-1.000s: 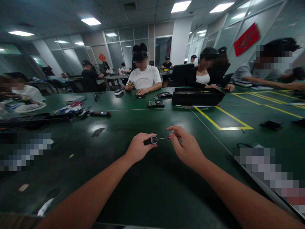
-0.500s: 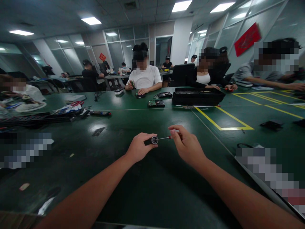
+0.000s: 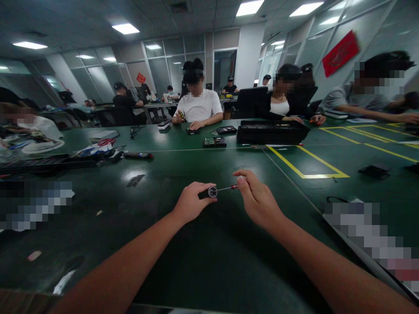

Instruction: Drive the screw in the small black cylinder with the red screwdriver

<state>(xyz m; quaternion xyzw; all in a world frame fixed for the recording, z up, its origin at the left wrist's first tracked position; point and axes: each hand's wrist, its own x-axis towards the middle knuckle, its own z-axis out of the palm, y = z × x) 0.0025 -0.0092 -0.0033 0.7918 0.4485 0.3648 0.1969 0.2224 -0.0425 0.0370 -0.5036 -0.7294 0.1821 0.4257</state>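
- Bare left hand (image 3: 191, 201) pinches a short black cylinder (image 3: 212, 192) between thumb and fingers, its silver-rimmed round end facing the wearer, above the green tabletop (image 3: 196, 270).
- Bare right hand (image 3: 260, 198) grips a slim red-handled screwdriver (image 3: 234, 187), its metal shaft reaching the cylinder's end (the tip's exact seat is unclear).
- Beyond lie a green circuit board (image 3: 214, 142) and, just right, a long black tray (image 3: 273, 134).
- Farther, a white-shirted person (image 3: 199, 107) works.

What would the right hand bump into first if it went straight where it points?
Probably the black, silver-rimmed cylinder in the left hand: the red-handled metal screwdriver in the right hand points there, though depth is unclear.
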